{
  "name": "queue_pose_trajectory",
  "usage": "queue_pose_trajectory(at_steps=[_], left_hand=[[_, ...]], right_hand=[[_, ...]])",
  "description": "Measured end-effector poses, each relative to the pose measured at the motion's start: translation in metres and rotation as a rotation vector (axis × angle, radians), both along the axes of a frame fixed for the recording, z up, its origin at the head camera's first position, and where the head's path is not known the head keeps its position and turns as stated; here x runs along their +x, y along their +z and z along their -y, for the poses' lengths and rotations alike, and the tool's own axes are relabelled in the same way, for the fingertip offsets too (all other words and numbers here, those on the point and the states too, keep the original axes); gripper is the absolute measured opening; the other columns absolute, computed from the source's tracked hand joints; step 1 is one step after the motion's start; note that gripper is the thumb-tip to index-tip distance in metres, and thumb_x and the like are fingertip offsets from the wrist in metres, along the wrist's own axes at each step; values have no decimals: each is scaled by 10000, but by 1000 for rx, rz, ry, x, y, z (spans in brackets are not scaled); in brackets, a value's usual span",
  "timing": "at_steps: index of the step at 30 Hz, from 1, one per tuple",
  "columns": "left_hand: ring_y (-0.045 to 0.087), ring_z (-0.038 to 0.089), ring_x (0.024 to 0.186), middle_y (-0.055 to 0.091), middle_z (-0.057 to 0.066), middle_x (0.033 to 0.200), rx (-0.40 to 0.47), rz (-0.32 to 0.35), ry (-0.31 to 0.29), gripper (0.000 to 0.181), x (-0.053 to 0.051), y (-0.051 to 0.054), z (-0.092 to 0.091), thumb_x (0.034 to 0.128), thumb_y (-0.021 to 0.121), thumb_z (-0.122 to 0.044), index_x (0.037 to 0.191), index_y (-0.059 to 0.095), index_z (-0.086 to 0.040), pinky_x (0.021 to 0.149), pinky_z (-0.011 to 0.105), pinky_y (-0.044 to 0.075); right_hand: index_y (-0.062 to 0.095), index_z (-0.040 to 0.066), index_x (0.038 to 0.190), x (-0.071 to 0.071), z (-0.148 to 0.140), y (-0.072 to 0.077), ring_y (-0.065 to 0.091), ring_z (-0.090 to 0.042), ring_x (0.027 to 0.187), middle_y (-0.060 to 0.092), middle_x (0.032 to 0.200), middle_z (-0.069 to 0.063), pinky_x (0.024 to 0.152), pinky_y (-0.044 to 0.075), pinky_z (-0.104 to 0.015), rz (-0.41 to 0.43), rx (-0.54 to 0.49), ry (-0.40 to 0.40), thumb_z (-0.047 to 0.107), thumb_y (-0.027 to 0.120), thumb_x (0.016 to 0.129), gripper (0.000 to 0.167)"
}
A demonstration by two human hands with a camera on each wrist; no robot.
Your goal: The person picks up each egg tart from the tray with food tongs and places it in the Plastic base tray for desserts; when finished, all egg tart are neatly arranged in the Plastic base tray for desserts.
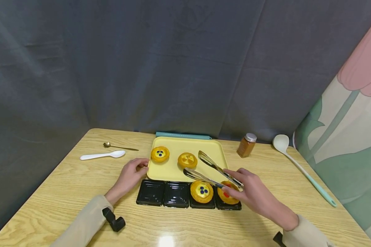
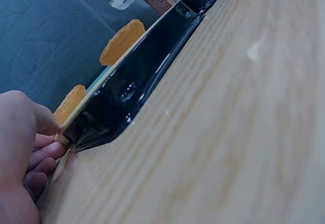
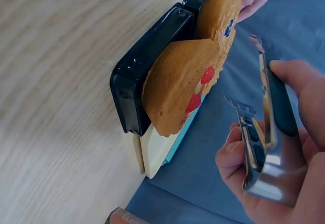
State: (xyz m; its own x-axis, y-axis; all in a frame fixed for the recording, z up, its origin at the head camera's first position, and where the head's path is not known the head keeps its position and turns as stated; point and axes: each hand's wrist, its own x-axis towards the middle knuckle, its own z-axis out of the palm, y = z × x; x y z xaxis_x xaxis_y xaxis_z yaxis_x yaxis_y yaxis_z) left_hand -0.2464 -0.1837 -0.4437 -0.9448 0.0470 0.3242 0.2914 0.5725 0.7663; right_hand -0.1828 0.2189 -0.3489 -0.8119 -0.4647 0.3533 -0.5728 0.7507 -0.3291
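Note:
My right hand (image 1: 255, 192) holds metal tongs (image 1: 214, 166) with black grips, their arms spread apart and nothing between the tips, above the yellow tray (image 1: 170, 171). A tart with a cross-shaped top (image 1: 187, 160) lies mid-tray near the tips; a blueberry tart (image 1: 160, 154) is at its left. With thumb and fingers my left hand (image 1: 130, 176) pinches the tray's left edge. In front, a row of black square containers (image 1: 176, 194) has another blueberry tart (image 1: 201, 191) and a red-topped tart (image 1: 228, 193) in its two right compartments. The right wrist view shows the tongs (image 3: 274, 132) gripped.
A white spoon (image 1: 103, 155) and a thin metal spoon (image 1: 120, 147) lie at the left. A teal strip (image 1: 183, 136) lies behind the tray. To the right stand a jar with a silver lid (image 1: 246, 145) and a long white-and-green ladle (image 1: 306, 171).

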Motion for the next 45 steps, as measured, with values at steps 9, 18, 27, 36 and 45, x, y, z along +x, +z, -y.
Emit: queue_pose_trajectory(at_steps=[9,18,27,36,45], left_hand=[[573,254,998,664,78,1064,-6,-2,0,338,0,1,0,925,667,-71,1248,671,27,899,443,449],[569,250,1000,661,75,1071,-3,16,-3,339,0,1,-1,931,667,-78,1255,669,22,898,441,450],[566,249,992,659,76,1063,-4,8,-1,339,0,1,-1,930,664,-71,1253,667,31,885,436,450],[562,246,994,657,71,1064,-3,16,1,337,0,1,-2,932,664,-76,1255,669,20,893,436,449],[563,251,1000,657,77,1069,-4,24,6,339,0,1,-2,933,665,-71,1259,667,22,904,441,445]], right_hand=[[699,43,1276,-18,12,1,413,-80,609,608,879,-36,498,366,-242,27,9,-25,249,815,857,481],[665,3,1309,-34,19,-2,423,-123,599,582,875,-91,469,386,-255,111,18,-27,244,792,884,505],[663,-10,1306,-45,25,-5,464,-138,655,628,941,-133,528,416,-255,135,47,-18,265,779,896,507],[641,-20,1327,-46,25,-5,470,-141,704,610,953,-112,596,427,-270,169,65,2,275,738,936,499],[636,-15,1336,-43,26,-4,486,-143,735,605,971,-106,623,442,-276,172,80,-3,262,729,944,489]])
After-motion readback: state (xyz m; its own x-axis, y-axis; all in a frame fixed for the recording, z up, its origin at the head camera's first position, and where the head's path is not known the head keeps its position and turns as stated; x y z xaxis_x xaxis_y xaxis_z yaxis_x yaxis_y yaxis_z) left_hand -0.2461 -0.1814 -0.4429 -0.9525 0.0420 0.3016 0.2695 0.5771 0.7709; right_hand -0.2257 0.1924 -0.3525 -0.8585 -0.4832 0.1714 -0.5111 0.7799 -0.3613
